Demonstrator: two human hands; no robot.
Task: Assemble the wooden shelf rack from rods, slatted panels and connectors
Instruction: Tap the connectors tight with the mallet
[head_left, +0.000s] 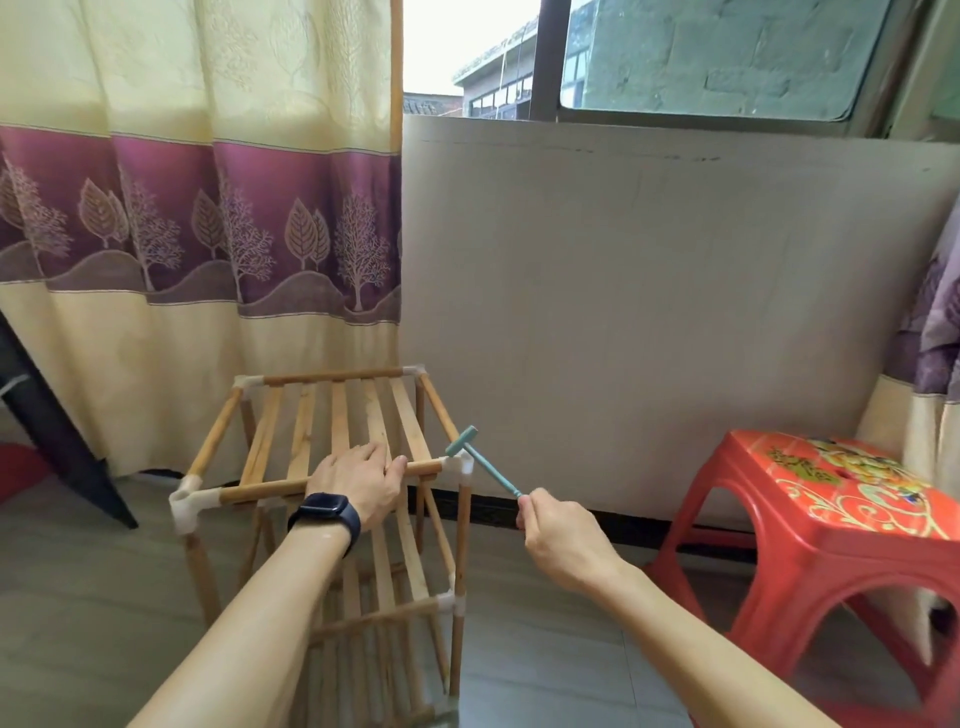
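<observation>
Your right grip (558, 530) pinched the hammer (485, 467) by its handle end, axis running up-left to the rack's front-right top connector (460, 465), while your left grip (358, 480) lay flat on the front rod (260, 491).

No readable text; print on red stool (831, 486) too blurred.

The shelf rack (337, 415) stands on the floor (545, 649), with the curtain (197, 208) behind it to the left and the wall (649, 286) behind it to the right. The stool (831, 499) sits well apart on its right. The left hand (358, 483) lies on the front top rod (265, 488). The right hand (558, 525) holds a hammer (483, 462), whose head is just over the front right connector (460, 465).
</observation>
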